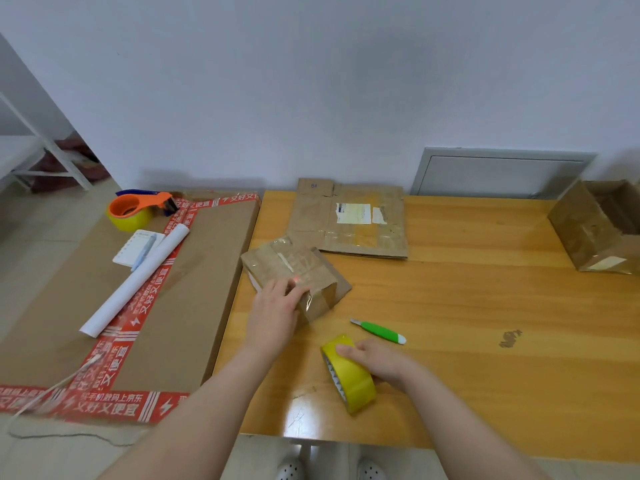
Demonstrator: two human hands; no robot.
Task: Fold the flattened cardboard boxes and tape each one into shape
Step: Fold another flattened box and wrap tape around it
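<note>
Cardboard is being shown at the far left as a large flat carton (194,271) edged with red printed tape. On it are being borne an orange tape dispenser (138,207) loaded with yellow tape, a small notepad (136,247) with a pen (143,252) across it, and a rolled white sheet (135,282).

Just right of the carton, at the left edge of the wooden table (485,306), a small taped box (291,275) is being pressed on its near top corner by the left hand (275,313). The fingers are blurred but seem to be laid loosely flat, not curled round anything.

Behind the small box, a flattened box (349,220) with white labels is being left flat near the wall.

Nearer the table's front edge, a yellow tape roll (353,375) is being held on its edge by the right hand (377,362), whose fingers are being wrapped over its rim. A green knife (379,331) is being left just beyond it. At the far right, an open box (595,230) is being shown on its side.
</note>
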